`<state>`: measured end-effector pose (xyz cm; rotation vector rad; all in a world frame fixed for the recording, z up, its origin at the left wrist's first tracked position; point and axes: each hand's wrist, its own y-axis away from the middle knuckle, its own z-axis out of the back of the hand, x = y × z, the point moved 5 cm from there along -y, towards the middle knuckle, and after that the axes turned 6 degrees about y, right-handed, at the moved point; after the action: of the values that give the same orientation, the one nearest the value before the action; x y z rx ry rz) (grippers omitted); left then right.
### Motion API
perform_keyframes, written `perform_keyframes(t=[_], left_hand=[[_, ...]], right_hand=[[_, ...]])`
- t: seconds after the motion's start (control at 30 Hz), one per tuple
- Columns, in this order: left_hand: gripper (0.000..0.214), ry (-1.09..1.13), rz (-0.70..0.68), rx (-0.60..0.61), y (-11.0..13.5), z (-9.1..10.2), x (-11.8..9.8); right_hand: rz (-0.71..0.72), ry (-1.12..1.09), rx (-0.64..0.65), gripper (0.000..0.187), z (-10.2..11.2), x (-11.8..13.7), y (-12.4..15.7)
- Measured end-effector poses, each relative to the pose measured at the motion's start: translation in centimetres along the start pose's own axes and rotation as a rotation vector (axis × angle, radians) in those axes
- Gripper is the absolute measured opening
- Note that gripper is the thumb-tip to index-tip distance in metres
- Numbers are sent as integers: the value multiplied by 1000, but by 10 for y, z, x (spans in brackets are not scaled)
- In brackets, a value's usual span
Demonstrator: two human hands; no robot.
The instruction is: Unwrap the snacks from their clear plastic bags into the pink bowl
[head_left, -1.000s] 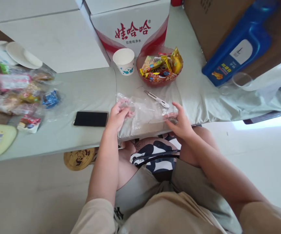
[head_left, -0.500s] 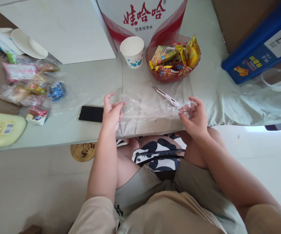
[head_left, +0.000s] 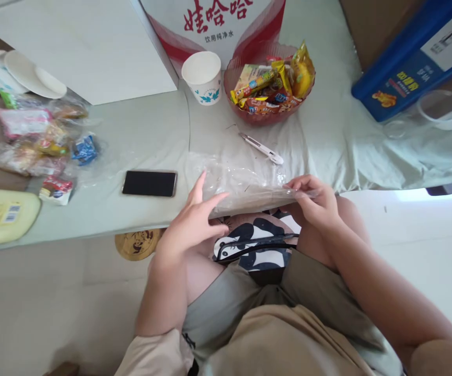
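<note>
A clear plastic bag (head_left: 245, 180) lies crumpled along the front edge of the cloth-covered table. My right hand (head_left: 315, 201) pinches its right end between thumb and fingers. At the bag's left end, my left hand (head_left: 194, 216) has its fingers spread and grips nothing; whether a fingertip touches the film I cannot tell. Just behind the bag lies a white utility knife (head_left: 262, 148). A black phone (head_left: 149, 184) rests face up to the left of my left hand.
Farther back stand a paper cup (head_left: 202, 78) and a pink bowl (head_left: 268, 112) of wrapped snacks, before a white carton (head_left: 218, 47). Packaged snacks (head_left: 33, 138) and a pale yellow bottle (head_left: 4, 216) are at left. A blue box (head_left: 402, 73) and clear plastic cup (head_left: 439, 112) are at right.
My left hand has let go of the bag's left end, come nearer to me and spread its fingers. The phone now shows in full. My right hand has moved slightly lower, still pinching the bag.
</note>
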<state>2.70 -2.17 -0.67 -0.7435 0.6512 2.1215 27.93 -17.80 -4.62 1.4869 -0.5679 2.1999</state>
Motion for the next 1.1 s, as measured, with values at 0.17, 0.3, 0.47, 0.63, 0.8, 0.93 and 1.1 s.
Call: perform_keyframes(t=[0.17, 0.3, 0.47, 0.63, 0.8, 0.93, 1.1], left_hand=[[13, -103, -30, -311, -20, 4, 13], [23, -133, -170, -412, -14, 13, 8], [44, -247, -194, -252, -29, -24, 3], [21, -161, -270, -574, -39, -15, 1], [26, 41, -551, -1081, 15, 38, -23], [85, -55, -634, -756, 14, 10, -49], [38, -86, -432, -683, -24, -36, -41]], right_hand=[[91, 84, -123, 5, -2, 4, -10], [104, 288, -235, 7, 6, 24, -17], [276, 299, -164, 11, -2, 71, -32], [487, 326, -165, 13, -1, 112, -46], [700, 221, -359, 14, 31, 163, -37], [799, 124, -311, 12, 22, 185, -17], [811, 173, -119, 14, -10, 174, 0]])
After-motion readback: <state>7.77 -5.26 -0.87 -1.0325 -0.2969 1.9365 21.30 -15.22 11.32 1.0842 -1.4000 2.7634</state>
